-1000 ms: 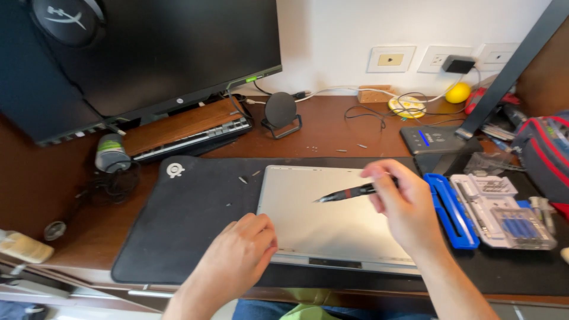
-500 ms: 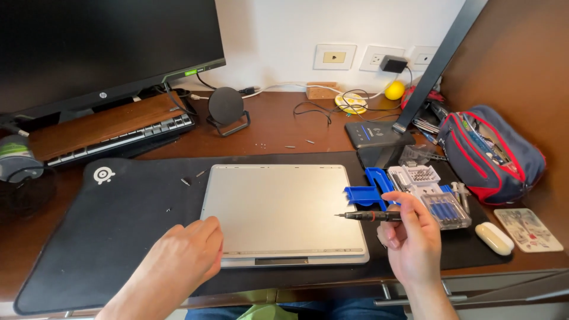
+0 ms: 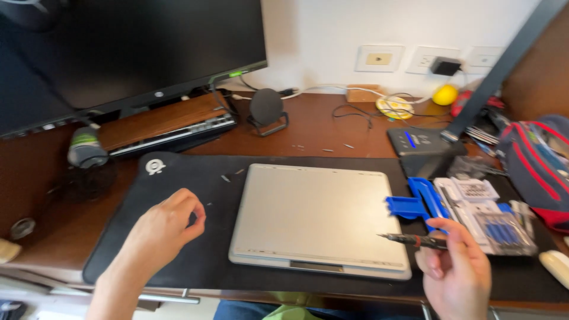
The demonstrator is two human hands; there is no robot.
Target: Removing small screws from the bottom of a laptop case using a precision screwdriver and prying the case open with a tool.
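A closed silver laptop (image 3: 317, 216) lies on a black desk mat (image 3: 178, 201). My right hand (image 3: 453, 272) hovers past the laptop's right front corner and grips a thin dark screwdriver (image 3: 409, 240), tip pointing left over the lid's edge. My left hand (image 3: 160, 234) floats over the mat left of the laptop, fingers curled with thumb and forefinger pinched; whether anything small is between them cannot be told. Tiny screws (image 3: 225, 178) lie on the mat by the laptop's far left corner.
A blue-lidded bit set case (image 3: 474, 213) lies open right of the laptop. A monitor (image 3: 130, 53), keyboard (image 3: 172, 133) and small round stand (image 3: 267, 109) sit behind. A red and grey pouch (image 3: 536, 163) lies far right, with cables and a yellow ball (image 3: 444, 95) near the wall.
My left hand lifted off the laptop's front left corner and moved left, curling its fingers. My right hand with the screwdriver drifted from over the lid to its right front corner.
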